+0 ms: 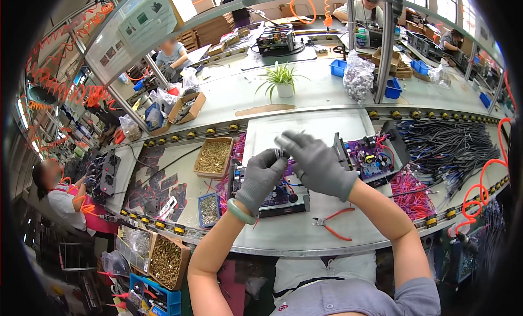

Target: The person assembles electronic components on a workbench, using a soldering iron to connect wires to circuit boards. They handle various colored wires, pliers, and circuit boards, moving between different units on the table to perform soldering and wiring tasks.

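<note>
Both hands wear grey gloves and are raised over a black-cased unit with a purple circuit board (283, 209). My left hand (255, 180), below a pale green bangle, has thumb and fingers pinched together. A small dark bit shows at its fingertips, too small to name. Beside it, my right hand (321, 166) has its fingers stretched out toward the left fingertips, slightly blurred. The hands hide much of the board. A second cased unit with a purple board (376, 159) sits to the right. Orange-handled cutting pliers (333, 226) lie on the table near me.
Left of the unit are a box of brass-coloured parts (213, 156) and a blue tray of small metal parts (208, 209). Black cables (444, 147) and pink wires (409, 197) are heaped at right. A potted plant (284, 89) stands beyond. Co-workers sit around.
</note>
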### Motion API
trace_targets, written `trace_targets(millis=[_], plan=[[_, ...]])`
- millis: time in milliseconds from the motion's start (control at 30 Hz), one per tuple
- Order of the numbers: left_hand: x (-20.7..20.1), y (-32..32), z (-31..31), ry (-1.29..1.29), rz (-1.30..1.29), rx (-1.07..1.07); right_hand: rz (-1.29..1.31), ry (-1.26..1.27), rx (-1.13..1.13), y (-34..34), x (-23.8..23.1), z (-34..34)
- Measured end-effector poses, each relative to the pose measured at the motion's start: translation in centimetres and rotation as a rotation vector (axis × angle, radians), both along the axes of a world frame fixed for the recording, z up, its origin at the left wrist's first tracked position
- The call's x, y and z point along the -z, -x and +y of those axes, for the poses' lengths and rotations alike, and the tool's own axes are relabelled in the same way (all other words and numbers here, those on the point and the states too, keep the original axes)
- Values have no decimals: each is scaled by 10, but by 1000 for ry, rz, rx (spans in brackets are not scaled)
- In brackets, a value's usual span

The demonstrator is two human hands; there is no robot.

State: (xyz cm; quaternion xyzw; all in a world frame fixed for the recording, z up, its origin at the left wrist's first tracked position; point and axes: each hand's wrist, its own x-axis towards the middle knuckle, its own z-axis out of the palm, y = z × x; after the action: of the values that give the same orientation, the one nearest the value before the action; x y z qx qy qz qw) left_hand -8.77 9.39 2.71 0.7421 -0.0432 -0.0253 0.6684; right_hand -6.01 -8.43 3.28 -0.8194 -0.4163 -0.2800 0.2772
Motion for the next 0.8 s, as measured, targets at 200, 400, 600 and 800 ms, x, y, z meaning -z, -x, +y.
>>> trace_targets(millis=[200,400,600,800], plan=[[11,-4,-8,31,-159,-15,101,-164,-3,-12,6,-8],[23,-30,-5,-1338,-351,90,258,-94,113,-18,70,1],[34,-39,-12,-1408,-284,54,926,-152,158,-18,70,-9],[49,-31,-3,-1229,-413,-22,853,-79,192,-19,68,-8]])
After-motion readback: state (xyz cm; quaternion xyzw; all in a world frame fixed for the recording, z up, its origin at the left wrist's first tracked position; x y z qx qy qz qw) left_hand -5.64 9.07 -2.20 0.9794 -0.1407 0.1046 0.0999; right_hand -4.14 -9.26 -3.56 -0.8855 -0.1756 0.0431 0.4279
